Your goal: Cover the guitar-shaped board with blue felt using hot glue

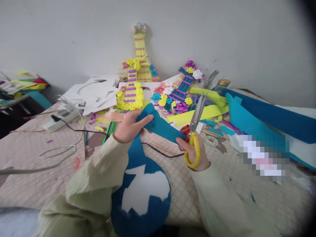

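Observation:
My left hand (130, 125) is closed on one end of a blue crepe paper strip (161, 126), thumb on top. My right hand (196, 151) pinches the strip's other end and also holds yellow-handled scissors (197, 115), whose blades point up and away from the paper. Between the hands, the strip slants down to the right above the table. Under my forearms lies a round-bodied, guitar-like cutout (161, 161) with blue covering round its edge and a bare white middle. Its narrow neck runs up behind my left hand, partly hidden. A red object (184, 131) shows behind my right fingers.
Paper-flower guitars, one yellow (130, 85) and one blue (182, 89), stand near the wall. White card (98, 93) and a power strip (61, 117) with cables lie left. Large blue paper sheets (271, 112) spread right. A black cord (163, 153) crosses the table.

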Demonstrator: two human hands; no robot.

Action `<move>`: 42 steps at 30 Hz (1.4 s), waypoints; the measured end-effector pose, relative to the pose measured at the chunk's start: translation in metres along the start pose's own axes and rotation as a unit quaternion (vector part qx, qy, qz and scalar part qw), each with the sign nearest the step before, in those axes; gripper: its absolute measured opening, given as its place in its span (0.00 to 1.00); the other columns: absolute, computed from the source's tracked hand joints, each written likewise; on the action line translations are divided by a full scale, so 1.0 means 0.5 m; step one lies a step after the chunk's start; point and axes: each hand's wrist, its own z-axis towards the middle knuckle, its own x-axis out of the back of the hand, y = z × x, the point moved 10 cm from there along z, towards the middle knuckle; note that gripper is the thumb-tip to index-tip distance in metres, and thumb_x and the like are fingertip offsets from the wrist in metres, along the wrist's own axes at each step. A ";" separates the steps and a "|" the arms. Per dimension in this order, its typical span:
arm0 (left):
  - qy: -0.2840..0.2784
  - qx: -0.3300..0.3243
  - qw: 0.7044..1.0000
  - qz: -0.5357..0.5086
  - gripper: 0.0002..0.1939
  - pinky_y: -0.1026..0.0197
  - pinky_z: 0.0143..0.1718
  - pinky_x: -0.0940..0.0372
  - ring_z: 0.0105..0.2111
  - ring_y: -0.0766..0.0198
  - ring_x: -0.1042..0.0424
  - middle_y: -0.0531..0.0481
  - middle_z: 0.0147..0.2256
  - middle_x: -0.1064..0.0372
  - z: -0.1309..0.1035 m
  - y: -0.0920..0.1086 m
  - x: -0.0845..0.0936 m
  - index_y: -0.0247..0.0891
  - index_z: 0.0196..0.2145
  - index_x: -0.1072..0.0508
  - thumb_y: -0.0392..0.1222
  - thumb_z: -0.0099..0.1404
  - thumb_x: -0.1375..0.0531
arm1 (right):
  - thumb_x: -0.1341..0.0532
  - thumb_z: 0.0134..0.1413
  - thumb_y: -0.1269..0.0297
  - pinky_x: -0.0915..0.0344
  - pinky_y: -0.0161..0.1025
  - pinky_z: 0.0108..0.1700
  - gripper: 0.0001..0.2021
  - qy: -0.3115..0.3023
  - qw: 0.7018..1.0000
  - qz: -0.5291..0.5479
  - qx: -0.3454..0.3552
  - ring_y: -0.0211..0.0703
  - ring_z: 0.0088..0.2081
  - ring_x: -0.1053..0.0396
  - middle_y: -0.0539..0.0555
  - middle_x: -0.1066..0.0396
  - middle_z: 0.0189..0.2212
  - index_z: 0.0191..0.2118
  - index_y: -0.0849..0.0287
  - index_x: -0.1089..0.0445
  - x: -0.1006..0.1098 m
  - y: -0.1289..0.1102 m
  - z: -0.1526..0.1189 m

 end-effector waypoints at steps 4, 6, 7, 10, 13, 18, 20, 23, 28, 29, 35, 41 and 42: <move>-0.042 0.039 0.994 0.097 0.14 0.71 0.11 0.43 0.12 0.72 0.37 0.54 0.15 0.37 -0.067 -0.034 0.046 0.34 0.20 0.36 0.46 0.55 0.41 | 0.35 0.36 0.61 0.48 0.32 0.18 0.16 -0.063 0.996 0.002 -0.060 0.31 0.16 0.46 0.40 0.46 0.16 0.31 0.57 0.42 -0.036 0.016 -0.015; -0.040 0.062 0.989 0.128 0.15 0.71 0.12 0.43 0.13 0.72 0.37 0.54 0.14 0.37 -0.115 -0.059 0.073 0.34 0.18 0.37 0.46 0.55 0.40 | 0.35 0.35 0.60 0.47 0.31 0.18 0.17 -0.111 0.990 -0.023 -0.089 0.31 0.16 0.45 0.41 0.43 0.17 0.31 0.57 0.42 -0.064 0.037 -0.028; -0.030 0.071 0.987 0.144 0.15 0.71 0.12 0.43 0.13 0.72 0.37 0.54 0.14 0.38 -0.139 -0.071 0.089 0.34 0.18 0.37 0.46 0.55 0.40 | 0.35 0.34 0.60 0.47 0.32 0.18 0.17 -0.135 0.985 -0.034 -0.097 0.31 0.17 0.44 0.42 0.41 0.18 0.30 0.57 0.42 -0.079 0.049 -0.035; -0.009 0.109 0.982 0.154 0.14 0.71 0.13 0.43 0.14 0.72 0.37 0.55 0.13 0.38 -0.204 -0.110 0.123 0.34 0.19 0.35 0.45 0.55 0.40 | 0.36 0.36 0.60 0.43 0.33 0.21 0.15 -0.203 0.972 -0.078 -0.085 0.34 0.20 0.40 0.45 0.37 0.21 0.30 0.56 0.43 -0.123 0.072 -0.060; -0.005 0.149 0.981 0.124 0.14 0.70 0.13 0.42 0.14 0.71 0.37 0.54 0.14 0.37 -0.253 -0.154 0.137 0.34 0.19 0.35 0.46 0.54 0.40 | 0.37 0.37 0.61 0.40 0.36 0.26 0.14 -0.233 0.961 -0.143 -0.040 0.37 0.24 0.36 0.47 0.34 0.23 0.29 0.56 0.43 -0.150 0.072 -0.081; -0.040 0.210 0.969 0.123 0.15 0.69 0.14 0.42 0.15 0.70 0.37 0.53 0.17 0.35 -0.305 -0.244 0.140 0.33 0.24 0.31 0.50 0.56 0.42 | 0.37 0.39 0.58 0.38 0.37 0.28 0.14 -0.212 0.963 -0.166 -0.025 0.39 0.24 0.35 0.49 0.32 0.23 0.29 0.56 0.43 -0.151 0.069 -0.085; -0.048 0.203 0.963 0.169 0.17 0.68 0.16 0.40 0.18 0.69 0.36 0.52 0.19 0.34 -0.315 -0.265 0.148 0.33 0.26 0.30 0.52 0.57 0.44 | 0.36 0.38 0.57 0.38 0.37 0.27 0.16 -0.192 0.970 -0.149 -0.033 0.39 0.24 0.35 0.49 0.32 0.23 0.29 0.56 0.43 -0.139 0.077 -0.075; -0.009 0.167 0.946 0.277 0.19 0.62 0.25 0.35 0.24 0.65 0.32 0.48 0.28 0.30 -0.317 -0.266 0.179 0.34 0.36 0.30 0.54 0.57 0.44 | 0.34 0.35 0.55 0.39 0.36 0.24 0.19 -0.164 0.976 -0.131 -0.052 0.38 0.22 0.36 0.50 0.32 0.23 0.29 0.57 0.43 -0.118 0.096 -0.060; 0.037 0.018 0.902 0.429 0.24 0.51 0.48 0.42 0.47 0.54 0.36 0.40 0.48 0.35 -0.294 -0.192 0.172 0.36 0.51 0.38 0.51 0.60 0.47 | 0.32 0.30 0.54 0.42 0.34 0.18 0.21 -0.138 0.980 -0.118 -0.088 0.34 0.18 0.40 0.48 0.33 0.22 0.29 0.57 0.42 -0.094 0.114 -0.047; -0.002 -0.005 0.898 0.440 0.22 0.49 0.50 0.45 0.50 0.53 0.39 0.41 0.49 0.36 -0.289 -0.187 0.148 0.37 0.50 0.37 0.50 0.61 0.48 | 0.32 0.29 0.54 0.42 0.34 0.18 0.22 -0.132 0.980 -0.115 -0.093 0.33 0.17 0.41 0.48 0.33 0.22 0.29 0.57 0.42 -0.091 0.115 -0.046; -0.150 0.038 0.876 0.456 0.20 0.45 0.47 0.50 0.46 0.51 0.38 0.46 0.40 0.30 -0.275 -0.221 0.074 0.40 0.46 0.32 0.53 0.59 0.46 | 0.31 0.29 0.55 0.45 0.32 0.17 0.21 -0.115 0.982 -0.111 -0.103 0.31 0.15 0.42 0.48 0.33 0.21 0.29 0.58 0.41 -0.079 0.118 -0.042; -0.164 0.045 0.891 0.422 0.12 0.50 0.46 0.48 0.39 0.57 0.32 0.49 0.35 0.28 -0.267 -0.223 0.071 0.39 0.32 0.29 0.48 0.61 0.47 | 0.32 0.29 0.56 0.44 0.33 0.18 0.21 -0.115 0.981 -0.118 -0.103 0.32 0.15 0.42 0.47 0.34 0.20 0.29 0.58 0.41 -0.076 0.126 -0.038; -0.163 0.038 0.898 0.407 0.12 0.51 0.45 0.47 0.38 0.58 0.32 0.49 0.34 0.28 -0.265 -0.219 0.069 0.39 0.32 0.29 0.48 0.61 0.47 | 0.32 0.29 0.56 0.44 0.33 0.18 0.21 -0.116 0.981 -0.118 -0.102 0.32 0.16 0.42 0.47 0.34 0.20 0.29 0.58 0.41 -0.077 0.126 -0.038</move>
